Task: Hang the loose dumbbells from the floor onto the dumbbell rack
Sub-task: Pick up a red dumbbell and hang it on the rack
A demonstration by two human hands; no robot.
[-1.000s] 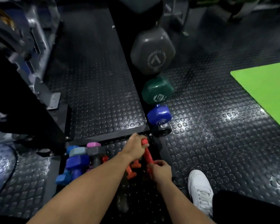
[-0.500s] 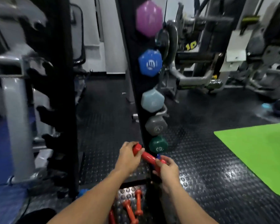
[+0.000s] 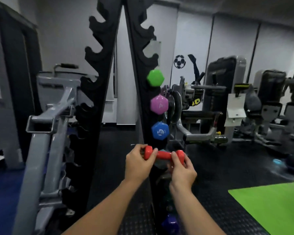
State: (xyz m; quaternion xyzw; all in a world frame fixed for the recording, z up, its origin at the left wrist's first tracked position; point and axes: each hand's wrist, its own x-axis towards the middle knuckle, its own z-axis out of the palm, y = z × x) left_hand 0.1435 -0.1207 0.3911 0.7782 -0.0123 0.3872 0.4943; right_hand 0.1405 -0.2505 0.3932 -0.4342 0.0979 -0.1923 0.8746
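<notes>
Right now I see both hands up in front of the dumbbell rack (image 3: 139, 92) with one red dumbbell (image 3: 163, 154) level between them. Left hand (image 3: 139, 164) has fingers curled round the left head, thumb over the top. Right hand (image 3: 182, 168) pinches the right head, fingers wrapped on it. Just above the hands three dumbbells hang on the right upright: blue (image 3: 160, 130), then purple (image 3: 159, 104), then green (image 3: 155, 78) highest. Below the right wrist a dark blue one (image 3: 170, 223). Green mat (image 3: 270, 206) to the right of the right forearm.

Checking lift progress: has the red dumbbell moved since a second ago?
Yes. The red dumbbell rose from floor level to just below the blue dumbbell on the rack.
</notes>
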